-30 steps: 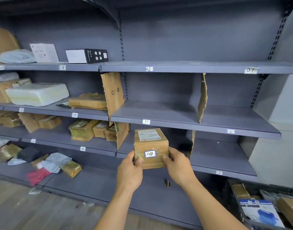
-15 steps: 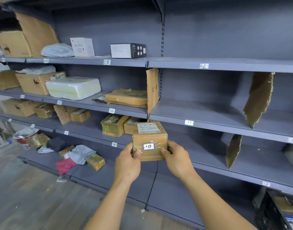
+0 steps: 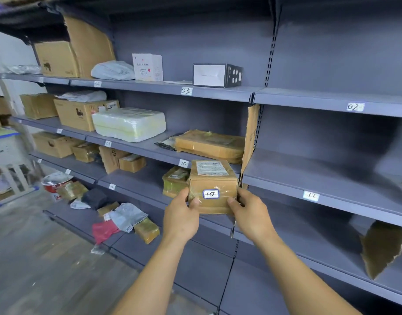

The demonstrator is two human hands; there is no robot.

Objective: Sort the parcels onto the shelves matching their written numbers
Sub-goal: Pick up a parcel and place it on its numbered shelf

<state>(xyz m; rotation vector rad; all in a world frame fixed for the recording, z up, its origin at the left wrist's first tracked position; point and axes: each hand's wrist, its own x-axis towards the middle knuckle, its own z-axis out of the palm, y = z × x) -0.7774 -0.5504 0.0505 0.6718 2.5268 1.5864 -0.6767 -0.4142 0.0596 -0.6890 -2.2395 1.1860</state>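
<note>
Grey steel shelving (image 3: pixel 320 48) fills the frame in a parcel store, its tiers tagged by hand with numbers. The shelf marked 10 (image 3: pixel 147 149), at mid-height, carries a white wrapped bundle (image 3: pixel 129 123) and a flat taped package (image 3: pixel 209 143) that lies against a cardboard divider (image 3: pixel 251 135). Beyond the divider runs the shelf marked 11 (image 3: pixel 309 169).

In front of the tier below, touching no shelf, a person holds a small brown parcel (image 3: pixel 212 185) in the air with both hands. The left hand (image 3: pixel 180 218) has its grip closed on the parcel's left side, thumb on the front face. The right hand (image 3: pixel 252 214) grips the right side the same way, so neither is nearer than the other. The parcel is held level, shipping label up, its long side running across the view. A sticker (image 3: pixel 210 194) on the front face reads 10.

The matching shelf tag (image 3: pixel 183 163) sits just above and slightly left of the parcel's top edge. The destination therefore appears to lie up and a little left of the grip. The stretch between the bundle and the flat package looks the likeliest spot, once the parcel rises past the shelf lip.
</note>
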